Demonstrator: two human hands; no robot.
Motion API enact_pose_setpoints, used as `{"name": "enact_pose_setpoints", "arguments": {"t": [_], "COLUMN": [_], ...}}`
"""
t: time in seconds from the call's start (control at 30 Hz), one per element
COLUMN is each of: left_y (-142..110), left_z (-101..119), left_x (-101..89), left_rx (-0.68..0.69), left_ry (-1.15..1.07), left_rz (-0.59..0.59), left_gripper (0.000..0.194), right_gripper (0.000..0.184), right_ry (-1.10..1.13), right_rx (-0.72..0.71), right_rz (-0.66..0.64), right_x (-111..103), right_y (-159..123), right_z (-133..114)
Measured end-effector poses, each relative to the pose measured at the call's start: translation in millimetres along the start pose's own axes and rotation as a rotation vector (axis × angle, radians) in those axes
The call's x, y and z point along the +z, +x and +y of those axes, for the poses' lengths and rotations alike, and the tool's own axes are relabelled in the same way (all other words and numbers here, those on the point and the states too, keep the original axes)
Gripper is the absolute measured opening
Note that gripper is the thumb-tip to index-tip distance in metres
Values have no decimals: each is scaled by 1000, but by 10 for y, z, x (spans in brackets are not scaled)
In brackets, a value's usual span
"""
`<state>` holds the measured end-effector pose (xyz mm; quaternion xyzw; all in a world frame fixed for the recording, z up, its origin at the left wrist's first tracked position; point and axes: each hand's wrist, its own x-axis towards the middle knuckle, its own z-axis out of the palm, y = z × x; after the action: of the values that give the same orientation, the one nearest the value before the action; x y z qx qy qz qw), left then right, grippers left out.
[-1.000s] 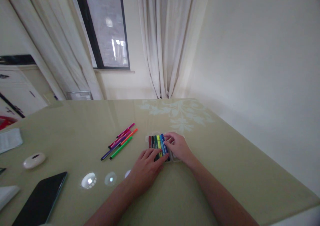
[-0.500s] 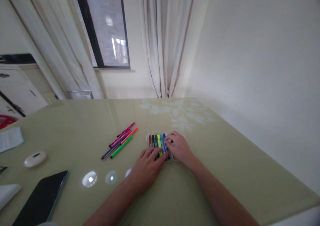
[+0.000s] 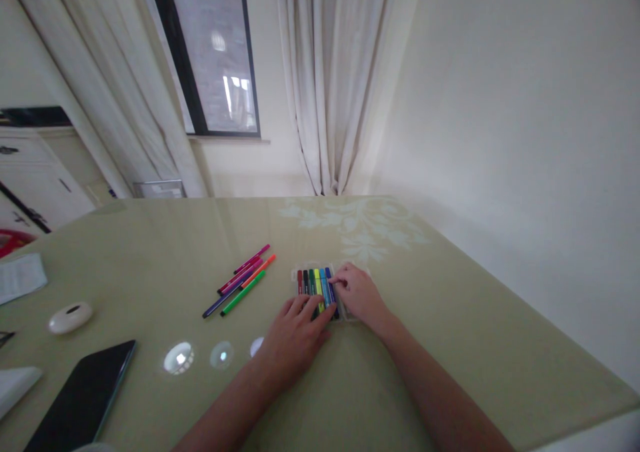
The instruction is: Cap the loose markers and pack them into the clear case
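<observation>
A clear plastic case (image 3: 296,272) lies on the pale green table (image 3: 450,319) and holds a row of several markers (image 3: 316,281), from red at the left to blue at the right. My left hand (image 3: 295,335) lies flat over the near end of the case, fingers stretched onto the markers. My right hand (image 3: 357,295) rests on the case's right part, its fingers curled against the blue marker. Several loose markers (image 3: 243,282), pink, purple, orange and green, lie together to the left of the case.
A dark tablet (image 3: 83,399) lies at the near left beside a white oval object (image 3: 70,317). Papers (image 3: 20,277) sit at the far left edge. Behind the table are a wall, curtains and a window. The table's right edge runs close to the wall.
My right hand has shifted slightly on the case, its fingers settling against the blue marker. My left hand has stayed flat on the near ends of the markers.
</observation>
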<state>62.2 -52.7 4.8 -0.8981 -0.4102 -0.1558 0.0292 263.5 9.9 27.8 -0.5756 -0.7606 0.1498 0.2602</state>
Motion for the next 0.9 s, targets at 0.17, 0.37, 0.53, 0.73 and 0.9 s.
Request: {"name": "enact_pose_setpoints", "arguments": {"t": [0.17, 0.37, 0.53, 0.73, 0.9], "left_y": [7, 22, -10, -156, -173], "left_z": [-20, -117, -476, -873, -928], "left_x": [-51, -200, -402, -504, -425], "left_rx": [-19, -57, -275, -690, -716], "left_ry": [4, -42, -101, 249, 160], "left_rz": [-19, -41, 50, -34, -133], "left_gripper": [45, 30, 31, 22, 22], "right_gripper": [28, 31, 29, 32, 31], "right_ry": [45, -10, 33, 212, 294], "right_rx": [-68, -64, -91, -39, -43], "right_rz": [7, 46, 12, 151, 236], "right_x": [-6, 23, 71, 66, 40], "right_y": [8, 24, 31, 96, 116], "right_z": [28, 70, 96, 189, 233]}}
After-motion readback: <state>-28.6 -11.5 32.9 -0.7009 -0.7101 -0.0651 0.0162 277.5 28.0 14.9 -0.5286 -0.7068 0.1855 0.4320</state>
